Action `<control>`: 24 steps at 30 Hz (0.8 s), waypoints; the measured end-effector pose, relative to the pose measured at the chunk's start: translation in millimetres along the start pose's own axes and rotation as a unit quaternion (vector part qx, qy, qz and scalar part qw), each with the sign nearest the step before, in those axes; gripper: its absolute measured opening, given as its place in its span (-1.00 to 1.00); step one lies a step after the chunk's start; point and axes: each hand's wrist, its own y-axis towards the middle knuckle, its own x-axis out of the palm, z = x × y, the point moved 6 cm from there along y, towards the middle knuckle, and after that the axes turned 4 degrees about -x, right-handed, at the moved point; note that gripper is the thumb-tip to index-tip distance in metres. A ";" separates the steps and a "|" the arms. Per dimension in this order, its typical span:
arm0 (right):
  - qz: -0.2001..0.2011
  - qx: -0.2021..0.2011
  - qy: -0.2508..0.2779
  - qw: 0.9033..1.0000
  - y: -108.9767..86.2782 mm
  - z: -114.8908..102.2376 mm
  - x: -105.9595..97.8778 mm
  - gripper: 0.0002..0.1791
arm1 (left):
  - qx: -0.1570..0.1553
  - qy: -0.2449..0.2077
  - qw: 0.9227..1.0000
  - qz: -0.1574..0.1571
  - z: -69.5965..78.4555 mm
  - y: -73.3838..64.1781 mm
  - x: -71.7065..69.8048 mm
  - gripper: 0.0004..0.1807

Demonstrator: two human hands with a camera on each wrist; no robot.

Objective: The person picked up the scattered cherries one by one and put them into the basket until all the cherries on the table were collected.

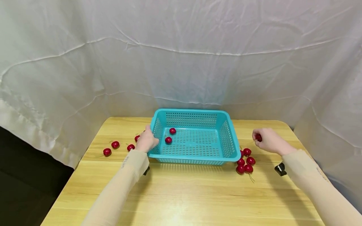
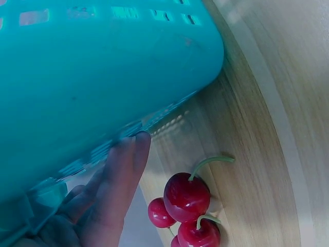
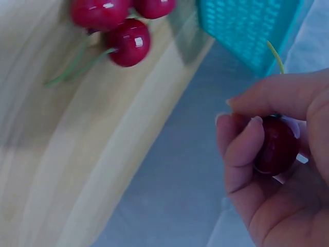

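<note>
A turquoise plastic basket [image 1: 192, 159] stands on the table with two cherries [image 1: 172, 131] inside. My left hand [image 1: 147, 140] grips its left rim; in the left wrist view the fingers [image 2: 115, 190] lie along the outer wall. Held in the curled fingers of my right hand [image 1: 268, 139], to the right of the basket and above the table, is a dark red cherry [image 3: 277, 146] with a thin stem. Below and left of that hand, a cluster of several red cherries [image 1: 250, 160] sits against the basket's right side.
Several more cherries [image 1: 107, 152] lie scattered left of the basket, some close by my left hand. The wooden table [image 1: 181, 194] ends at a pale curtain [image 1: 198, 69] behind and to the right. A black strap [image 1: 280, 169] shows by my right wrist.
</note>
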 end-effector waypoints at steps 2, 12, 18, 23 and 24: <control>0.016 -0.002 -0.008 1.000 2.3 -7.2 -5.4 -0.83 | 0.001 0.002 1.000 -0.001 0.1 0.1 0.0 -0.10; 0.101 -0.031 -0.032 0.994 17.0 -51.8 -30.5 -0.87 | 0.000 0.006 1.000 -0.001 0.2 -0.8 0.3 -0.09; 0.104 -0.037 -0.003 0.994 29.5 -74.6 -36.6 -0.88 | -0.002 0.015 1.000 -0.003 -0.1 -1.0 0.7 -0.08; 0.081 -0.026 0.055 0.995 43.6 -87.4 -36.5 -0.91 | -0.002 0.014 1.000 0.002 0.6 -0.9 0.5 -0.08; 0.076 -0.025 0.063 0.995 46.5 -89.8 -36.0 -0.91 | -0.003 0.013 1.000 0.002 0.8 -0.7 0.6 -0.08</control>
